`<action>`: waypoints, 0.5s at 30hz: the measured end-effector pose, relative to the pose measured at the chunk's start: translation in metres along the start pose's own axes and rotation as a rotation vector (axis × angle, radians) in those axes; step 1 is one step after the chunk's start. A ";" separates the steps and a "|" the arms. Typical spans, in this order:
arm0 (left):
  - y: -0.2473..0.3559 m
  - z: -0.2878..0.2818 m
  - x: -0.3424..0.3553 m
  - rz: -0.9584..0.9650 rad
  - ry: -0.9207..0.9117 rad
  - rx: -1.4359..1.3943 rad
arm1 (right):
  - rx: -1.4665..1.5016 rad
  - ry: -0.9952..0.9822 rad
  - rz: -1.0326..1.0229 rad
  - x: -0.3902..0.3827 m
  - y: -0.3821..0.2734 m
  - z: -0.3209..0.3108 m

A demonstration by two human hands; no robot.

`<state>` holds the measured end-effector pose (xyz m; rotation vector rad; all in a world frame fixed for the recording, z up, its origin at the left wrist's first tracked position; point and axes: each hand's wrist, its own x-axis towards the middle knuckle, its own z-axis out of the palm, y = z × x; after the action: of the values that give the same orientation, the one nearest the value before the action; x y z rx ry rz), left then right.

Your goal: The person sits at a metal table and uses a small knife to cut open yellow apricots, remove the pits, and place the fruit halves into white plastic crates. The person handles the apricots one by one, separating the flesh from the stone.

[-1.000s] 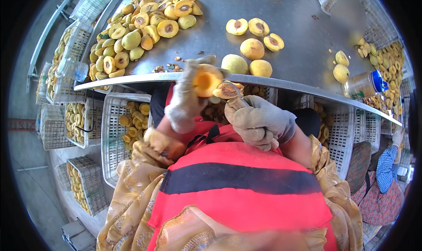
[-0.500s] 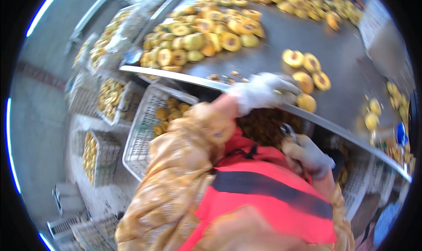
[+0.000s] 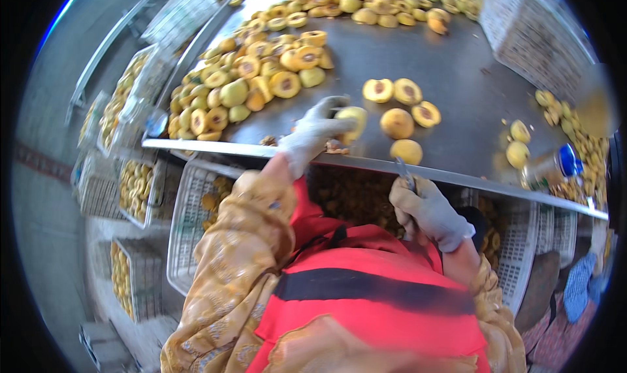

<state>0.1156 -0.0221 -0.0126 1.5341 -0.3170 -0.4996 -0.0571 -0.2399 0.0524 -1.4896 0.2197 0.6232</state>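
My left hand (image 3: 313,134), in a whitish glove, is over the near edge of the metal table (image 3: 450,59). Its fingers are closed around a yellow peach half (image 3: 353,121). My right hand (image 3: 428,210), also gloved, is in front of the table edge, gripping a small metal tool (image 3: 404,172) with a curved tip; its handle is hidden in my fist. Between and beyond my hands lie several loose peaches, among them a whole-looking one (image 3: 406,151) at the edge and a cut half (image 3: 407,91) with a reddish centre. Small brown scraps (image 3: 336,147) lie beside my left hand.
A heap of peach halves (image 3: 261,72) covers the table's left side, with more along the back. At right stand a clear jar with a blue lid (image 3: 552,168) and a white crate (image 3: 532,36). Below the edge, a white crate (image 3: 186,242) holds fruit; more crates stand left.
The view has swung, so the table appears farther left. Relative to the loose peaches, my left hand has moved slightly left, its peach half now plainly visible. My right hand has risen toward the table edge.
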 end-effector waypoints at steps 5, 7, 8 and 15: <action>0.022 0.033 -0.062 0.059 -0.297 -0.883 | -0.066 0.038 -0.131 0.004 -0.026 0.014; 0.028 0.047 -0.073 0.040 -0.155 -0.858 | -0.219 0.111 -0.272 0.010 -0.026 0.022; 0.028 0.052 -0.076 0.031 -0.085 -0.843 | -0.263 0.132 -0.304 0.014 -0.024 0.025; 0.027 0.064 -0.094 0.255 0.042 -0.701 | -0.351 0.143 -0.350 0.020 -0.014 0.034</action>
<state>0.0052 -0.0320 0.0260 0.8078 -0.2618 -0.3253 -0.0416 -0.2014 0.0576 -1.8604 -0.0474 0.2801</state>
